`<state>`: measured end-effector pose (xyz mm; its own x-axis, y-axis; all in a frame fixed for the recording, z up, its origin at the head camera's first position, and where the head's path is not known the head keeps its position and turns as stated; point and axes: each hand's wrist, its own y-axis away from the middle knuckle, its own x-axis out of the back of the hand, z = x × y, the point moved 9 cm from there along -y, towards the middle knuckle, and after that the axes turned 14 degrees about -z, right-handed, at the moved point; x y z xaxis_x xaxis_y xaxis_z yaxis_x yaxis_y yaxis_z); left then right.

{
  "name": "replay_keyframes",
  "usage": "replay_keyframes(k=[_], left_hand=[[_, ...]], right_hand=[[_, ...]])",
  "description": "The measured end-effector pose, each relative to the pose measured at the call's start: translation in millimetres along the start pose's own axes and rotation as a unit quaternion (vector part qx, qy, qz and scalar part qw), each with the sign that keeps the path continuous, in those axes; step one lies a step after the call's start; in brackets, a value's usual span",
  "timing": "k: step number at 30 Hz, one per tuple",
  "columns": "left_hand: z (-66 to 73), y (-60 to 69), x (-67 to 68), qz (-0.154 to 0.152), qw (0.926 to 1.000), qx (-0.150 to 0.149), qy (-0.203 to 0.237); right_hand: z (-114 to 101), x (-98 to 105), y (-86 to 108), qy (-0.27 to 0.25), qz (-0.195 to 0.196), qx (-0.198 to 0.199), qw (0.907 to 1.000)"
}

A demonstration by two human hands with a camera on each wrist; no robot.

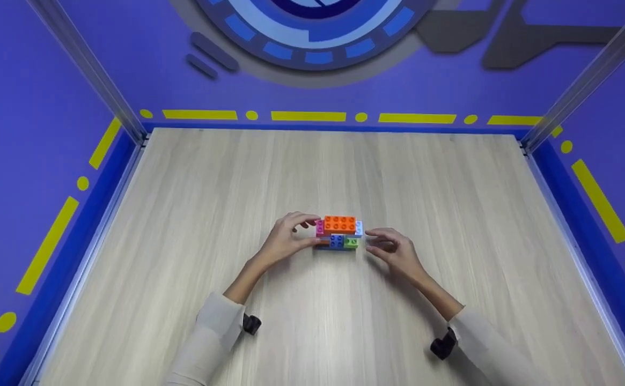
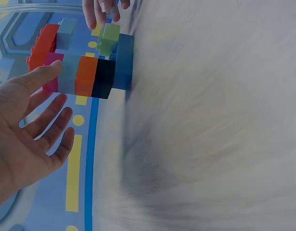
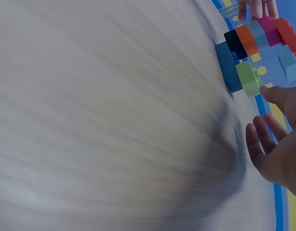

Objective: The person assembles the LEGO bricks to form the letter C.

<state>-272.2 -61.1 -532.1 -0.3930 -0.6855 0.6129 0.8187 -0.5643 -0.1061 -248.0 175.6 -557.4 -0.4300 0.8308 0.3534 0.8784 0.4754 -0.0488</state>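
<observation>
A small structure of toy building bricks stands on the table, with an orange-red brick [image 1: 339, 221] across its top. Stacked at its left end are a magenta brick [image 2: 51, 85], a light blue brick [image 2: 68, 74], an orange brick [image 2: 85, 77] and a black brick [image 2: 103, 79] over a blue base brick [image 2: 123, 62]. On the base's right end sits a green brick [image 3: 249, 78]. Another light blue brick [image 3: 288, 63] hangs under the top brick's right end. My left hand [image 1: 285, 237] pinches the left end by the magenta brick. Just right of the structure, my right hand [image 1: 398, 252] holds nothing, fingers relaxed.
The wood-patterned table [image 1: 312, 171] surrounds the structure. Blue-purple panels with yellow marks [image 1: 308, 116] wall in the back and both sides. A black wrist camera [image 1: 251, 324] sits at my left sleeve, another black camera [image 1: 443, 346] at my right.
</observation>
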Motion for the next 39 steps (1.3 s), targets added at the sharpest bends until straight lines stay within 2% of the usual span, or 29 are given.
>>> replay_keyframes(k=[6, 14, 18, 24, 31, 39], left_hand=[[-10.2, 1.8, -6.7, -0.013, 0.9992, 0.021, 0.031], [-14.0, 0.1, -17.0, -0.024, 0.9943, 0.004, 0.103], [-14.2, 0.1, -18.0, -0.019, 0.9946, 0.001, 0.102], [-16.2, 0.7, -22.5, -0.026, 0.9924, 0.016, 0.119], [14.1, 6.5, -14.4, -0.048, 0.9821, 0.031, 0.179], [7.9, 4.6, -20.3, -0.068, 0.9719, 0.061, 0.217]], right_hand=[[18.9, -9.6, -4.2, 0.014, -0.003, -0.001, 0.9999], [14.9, -21.8, -9.5, 0.041, -0.010, -0.007, 0.9991], [13.7, -26.4, -10.6, 0.055, -0.012, -0.015, 0.9983], [12.8, -28.8, -11.2, 0.075, -0.007, -0.026, 0.9968], [10.5, -31.2, -12.6, 0.094, -0.007, -0.012, 0.9955], [5.1, -33.5, -12.0, 0.125, 0.004, 0.017, 0.9920]])
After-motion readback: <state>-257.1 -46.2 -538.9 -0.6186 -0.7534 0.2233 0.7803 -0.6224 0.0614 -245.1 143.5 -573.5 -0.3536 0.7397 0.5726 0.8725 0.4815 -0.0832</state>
